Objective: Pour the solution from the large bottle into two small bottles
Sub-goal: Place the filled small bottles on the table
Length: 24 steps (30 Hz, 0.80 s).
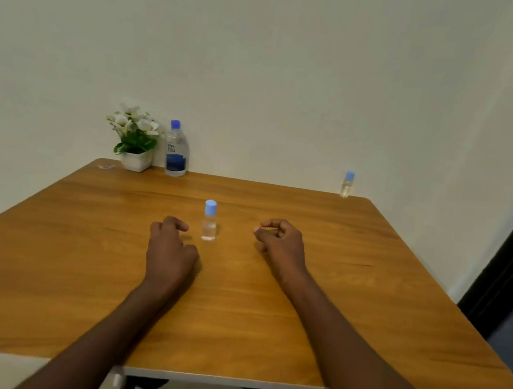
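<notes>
Standing capped near the middle of the wooden table [364, 312], one small bottle [210, 221] sits between the left hand [170, 249] and right hand [279, 243]; both hands have loosely curled fingers and hold nothing. Another small bottle [347, 184] stands at the far right edge. At far left, the large bottle [176, 149] stands beside a potted plant [134, 138].
</notes>
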### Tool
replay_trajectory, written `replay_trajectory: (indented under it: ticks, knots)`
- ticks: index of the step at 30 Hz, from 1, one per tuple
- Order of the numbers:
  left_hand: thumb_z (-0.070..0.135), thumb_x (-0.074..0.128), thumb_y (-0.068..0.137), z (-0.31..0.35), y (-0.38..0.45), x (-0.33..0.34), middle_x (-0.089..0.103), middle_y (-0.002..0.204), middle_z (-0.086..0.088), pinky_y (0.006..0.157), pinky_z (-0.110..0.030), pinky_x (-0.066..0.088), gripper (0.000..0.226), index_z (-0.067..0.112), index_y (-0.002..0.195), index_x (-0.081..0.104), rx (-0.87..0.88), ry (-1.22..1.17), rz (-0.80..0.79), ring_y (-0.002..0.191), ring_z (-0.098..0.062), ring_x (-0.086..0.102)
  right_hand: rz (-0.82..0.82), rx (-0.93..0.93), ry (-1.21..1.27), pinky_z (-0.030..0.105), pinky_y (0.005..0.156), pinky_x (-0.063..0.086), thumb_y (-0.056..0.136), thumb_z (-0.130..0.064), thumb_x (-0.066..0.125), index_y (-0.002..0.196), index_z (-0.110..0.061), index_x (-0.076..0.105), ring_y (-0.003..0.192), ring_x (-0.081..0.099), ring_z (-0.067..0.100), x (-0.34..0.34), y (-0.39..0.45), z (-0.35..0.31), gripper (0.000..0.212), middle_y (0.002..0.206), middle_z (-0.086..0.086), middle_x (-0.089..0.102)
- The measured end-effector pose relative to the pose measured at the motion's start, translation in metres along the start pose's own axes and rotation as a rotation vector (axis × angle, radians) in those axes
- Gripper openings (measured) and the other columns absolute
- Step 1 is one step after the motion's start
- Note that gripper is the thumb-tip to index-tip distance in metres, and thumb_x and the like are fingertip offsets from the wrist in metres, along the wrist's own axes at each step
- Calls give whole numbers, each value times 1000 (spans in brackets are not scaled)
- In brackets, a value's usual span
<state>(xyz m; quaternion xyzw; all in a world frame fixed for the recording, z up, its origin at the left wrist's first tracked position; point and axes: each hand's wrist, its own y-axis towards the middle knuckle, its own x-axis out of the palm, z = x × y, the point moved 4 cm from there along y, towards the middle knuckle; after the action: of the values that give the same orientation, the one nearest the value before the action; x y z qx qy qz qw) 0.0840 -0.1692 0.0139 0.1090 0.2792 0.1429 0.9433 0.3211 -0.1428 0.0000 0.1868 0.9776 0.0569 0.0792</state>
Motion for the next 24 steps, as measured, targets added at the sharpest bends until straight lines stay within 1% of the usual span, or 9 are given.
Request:
replay_trajectory:
  ticks: [2,4,8,12,15,17,19,21,24]
  knots:
    - [-2,63,85,-3,13,1,47,129,-10,77,-33,45,42,12,124,57,5,33,-4,85,-14,54,-28,4,28,41,74,59,82,-28,82,97,-24,73,65,69,11,22,1,1,18,88,4,78]
    - [-2,62,87,-6,26,7,50,132,-12,85,-36,50,42,11,126,58,5,82,-8,101,-22,57,-63,-19,-21,42,78,61,83,-30,81,102,-28,72,72,70,10,44,0,0,22,89,-4,76]
    - [-2,68,86,-7,43,16,59,129,-11,98,-40,51,33,13,115,73,8,221,-17,117,-30,55,-119,-203,-410,27,72,49,83,-54,77,124,-39,67,99,65,0,65,-1,-12,45,109,-22,72]
    - [-3,68,86,-14,43,19,60,126,-10,98,-40,50,31,20,103,78,36,252,-36,118,-29,54,-179,-263,-558,23,65,40,80,-62,79,131,-38,67,101,63,-1,77,1,-15,58,115,-22,73]
    - [-3,65,89,-14,42,17,62,125,-9,95,-37,50,31,21,101,79,67,245,-39,118,-27,55,-150,-252,-543,23,67,46,81,-56,80,116,-38,76,96,65,-1,75,2,-14,40,109,-21,75]
    - [-2,64,90,-12,39,17,62,126,-8,93,-33,47,31,22,104,78,86,257,-48,119,-27,53,-144,-219,-490,28,76,54,82,-51,80,109,-38,78,100,68,2,72,4,-12,29,106,-20,76]
    - [-1,63,91,-9,35,18,61,127,-7,91,-31,43,34,24,110,77,119,296,-74,120,-27,50,-167,-206,-472,31,79,55,80,-52,81,119,-39,73,101,68,1,71,2,-14,41,108,-21,76]
    - [0,63,91,-7,32,19,61,128,-5,89,-29,40,37,28,111,77,135,310,-91,120,-26,47,-183,-225,-502,28,72,50,77,-58,81,131,-39,68,100,65,1,72,-2,-17,58,113,-21,74]
    - [0,62,92,-6,31,19,60,128,-4,87,-28,37,38,31,109,77,134,311,-111,120,-24,46,-171,-232,-477,27,71,50,78,-55,82,126,-35,73,103,68,5,72,1,-15,52,115,-17,76]
